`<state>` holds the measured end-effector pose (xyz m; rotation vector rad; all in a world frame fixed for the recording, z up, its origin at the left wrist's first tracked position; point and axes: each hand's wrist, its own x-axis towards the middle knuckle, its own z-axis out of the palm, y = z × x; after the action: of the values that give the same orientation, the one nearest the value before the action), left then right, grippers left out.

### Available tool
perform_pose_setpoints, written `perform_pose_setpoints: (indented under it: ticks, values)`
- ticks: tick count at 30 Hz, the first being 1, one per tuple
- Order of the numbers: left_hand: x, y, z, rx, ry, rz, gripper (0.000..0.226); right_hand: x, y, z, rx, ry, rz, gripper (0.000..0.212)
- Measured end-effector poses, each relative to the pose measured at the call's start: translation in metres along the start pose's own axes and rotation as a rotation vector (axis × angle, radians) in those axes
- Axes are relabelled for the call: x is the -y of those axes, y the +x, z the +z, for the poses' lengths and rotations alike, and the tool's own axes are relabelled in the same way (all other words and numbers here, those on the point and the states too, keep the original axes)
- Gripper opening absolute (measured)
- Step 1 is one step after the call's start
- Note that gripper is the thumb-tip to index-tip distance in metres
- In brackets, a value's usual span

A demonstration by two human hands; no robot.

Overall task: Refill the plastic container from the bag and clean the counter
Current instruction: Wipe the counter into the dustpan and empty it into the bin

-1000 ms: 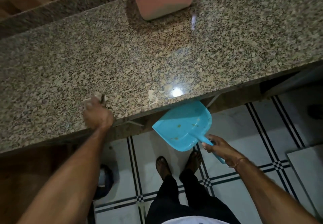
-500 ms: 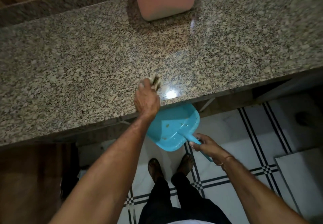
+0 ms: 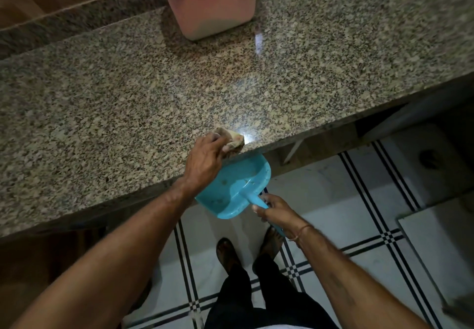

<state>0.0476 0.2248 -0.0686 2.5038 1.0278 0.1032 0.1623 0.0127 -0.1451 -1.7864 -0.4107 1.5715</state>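
- the translucent plastic container of reddish powder stands at the back of the speckled granite surface;
- the left hand, fingers clenched round a crumpled beige cloth, is at the front edge;
- the right hand grasps the turquoise plastic dustpan by its handle, just below that edge;
- best to tuck the pan's lip under the edge; wipe straight over it.

One container at the counter's far edge, one cloth on its near edge, one dustpan just under that edge. Two hands, left hand and right hand; two feet.
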Motion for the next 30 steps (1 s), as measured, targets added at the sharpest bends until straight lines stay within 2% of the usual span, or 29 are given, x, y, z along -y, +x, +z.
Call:
perform_pose_setpoints:
  ticks: [2,5,8,9,15,18,21,26,28,30]
  values:
    - [0.001,0.009,-0.010,0.053,-0.023,0.037,0.031,0.001,-0.004,0.006,0.000,0.000,0.006,0.023]
    - [-0.008,0.030,-0.029,0.237,-0.026,-0.032,0.004,0.001,-0.007,0.012,-0.019,-0.024,0.020,0.029]
    - [-0.012,0.047,-0.036,0.354,-0.028,-0.120,0.017,0.008,-0.009,0.016,-0.023,-0.031,0.008,0.024]
    - [-0.016,0.046,-0.036,0.346,-0.007,-0.130,0.016,0.010,-0.010,0.017,-0.023,-0.028,0.008,0.020]
    - [-0.015,0.007,-0.006,0.031,0.033,-0.096,0.005,0.014,-0.006,0.021,-0.046,0.015,0.008,0.008]
    - [-0.019,-0.017,0.007,0.000,0.105,-0.052,0.013,0.011,-0.003,0.023,-0.069,0.024,0.002,0.008]
    - [-0.024,-0.038,0.011,-0.017,0.183,-0.014,0.011,0.012,-0.003,0.026,-0.069,0.062,0.002,0.010]
    - [-0.011,-0.019,-0.010,-0.162,0.044,-0.131,0.016,0.010,-0.004,0.030,-0.039,0.095,-0.009,0.014]
    - [-0.010,0.000,-0.022,-0.125,-0.152,-0.173,0.026,0.010,-0.004,0.031,-0.028,0.100,-0.011,0.015]
    - [-0.009,0.010,-0.027,0.017,-0.231,-0.125,0.026,0.010,-0.005,0.031,-0.020,0.088,-0.008,0.011]
